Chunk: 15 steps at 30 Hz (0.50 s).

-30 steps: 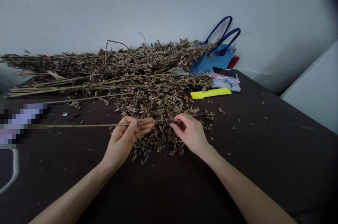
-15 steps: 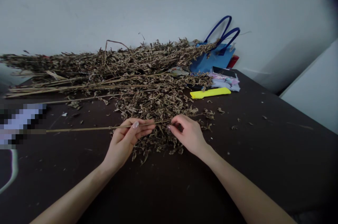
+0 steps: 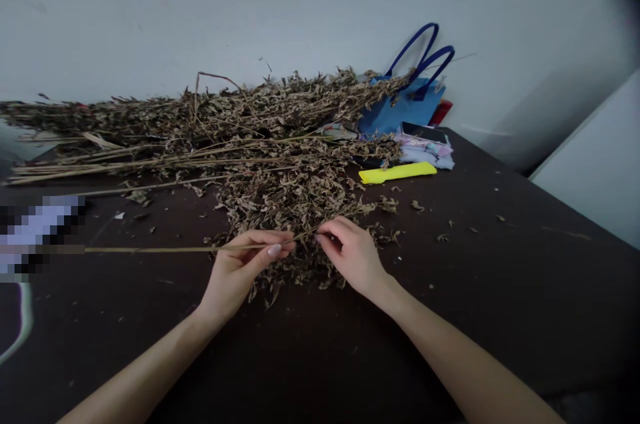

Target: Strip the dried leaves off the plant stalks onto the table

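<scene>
My left hand [image 3: 245,264] is closed round a long thin dried stem [image 3: 150,249] that runs left across the dark table [image 3: 500,291]. My right hand [image 3: 350,252] pinches the same stem at its right tip, just above a heap of stripped dried leaves [image 3: 295,211]. Both hands hover over the front edge of that heap, a few centimetres apart.
A big bundle of dried leafy stalks [image 3: 175,124] lies along the back by the white wall. A blue bag [image 3: 405,101], folded cloth with a phone [image 3: 425,144] and a yellow flat tool [image 3: 397,173] sit at the back right. A blurred patch [image 3: 35,231] is at the left.
My left hand has slid slightly right along the stem toward my right hand. The stem's left part has dropped a little lower. The right hand stays pinched at the tip.
</scene>
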{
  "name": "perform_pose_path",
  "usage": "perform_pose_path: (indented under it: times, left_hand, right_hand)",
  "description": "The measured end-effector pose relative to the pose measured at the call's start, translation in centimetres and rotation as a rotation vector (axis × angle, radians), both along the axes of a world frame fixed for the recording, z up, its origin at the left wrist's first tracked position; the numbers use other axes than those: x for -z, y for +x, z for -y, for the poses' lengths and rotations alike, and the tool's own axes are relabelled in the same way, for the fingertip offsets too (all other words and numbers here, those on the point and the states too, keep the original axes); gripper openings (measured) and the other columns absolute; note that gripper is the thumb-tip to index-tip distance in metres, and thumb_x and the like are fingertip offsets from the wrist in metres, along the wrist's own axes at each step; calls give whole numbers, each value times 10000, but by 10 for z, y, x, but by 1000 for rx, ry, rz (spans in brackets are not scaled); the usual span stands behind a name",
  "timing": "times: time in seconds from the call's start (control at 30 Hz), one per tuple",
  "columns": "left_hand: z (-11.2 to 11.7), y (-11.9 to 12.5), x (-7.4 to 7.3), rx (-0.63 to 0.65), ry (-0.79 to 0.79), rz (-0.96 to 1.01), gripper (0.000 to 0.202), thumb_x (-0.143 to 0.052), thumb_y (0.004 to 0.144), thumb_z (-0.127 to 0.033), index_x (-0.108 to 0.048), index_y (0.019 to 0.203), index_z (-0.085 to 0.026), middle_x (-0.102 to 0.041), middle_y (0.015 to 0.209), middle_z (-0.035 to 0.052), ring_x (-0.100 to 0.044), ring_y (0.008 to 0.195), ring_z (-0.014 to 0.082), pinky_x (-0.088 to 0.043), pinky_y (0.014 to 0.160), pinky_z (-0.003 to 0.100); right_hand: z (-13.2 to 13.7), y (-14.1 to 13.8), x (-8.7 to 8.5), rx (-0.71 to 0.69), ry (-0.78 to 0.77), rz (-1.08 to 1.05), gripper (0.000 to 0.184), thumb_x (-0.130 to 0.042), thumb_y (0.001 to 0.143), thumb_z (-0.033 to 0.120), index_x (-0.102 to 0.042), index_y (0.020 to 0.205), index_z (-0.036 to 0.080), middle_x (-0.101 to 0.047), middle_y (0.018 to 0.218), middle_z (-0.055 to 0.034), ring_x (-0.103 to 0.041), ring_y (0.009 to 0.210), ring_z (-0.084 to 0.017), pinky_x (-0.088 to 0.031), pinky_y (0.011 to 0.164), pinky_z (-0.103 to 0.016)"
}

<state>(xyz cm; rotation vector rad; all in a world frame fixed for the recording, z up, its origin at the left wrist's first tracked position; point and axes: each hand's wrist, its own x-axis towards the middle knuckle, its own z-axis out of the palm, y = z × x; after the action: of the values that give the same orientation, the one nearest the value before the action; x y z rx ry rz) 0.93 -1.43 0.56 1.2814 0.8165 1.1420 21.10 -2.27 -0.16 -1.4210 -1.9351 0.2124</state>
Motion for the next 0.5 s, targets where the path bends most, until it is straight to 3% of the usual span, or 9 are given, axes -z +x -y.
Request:
perform_pose_path:
  times: [0.5]
  left_hand:
    - [7, 1, -2, -23, 127, -132, 29, -618, 783, -144, -641, 795, -156, -675, 987, 69, -656, 906, 196, -528, 853, 330]
  right_hand:
    - [-2, 4, 2, -88, -6, 44, 160, -427, 879, 136, -570, 829, 188, -589, 797, -20, -540, 761, -132, -423, 698, -265]
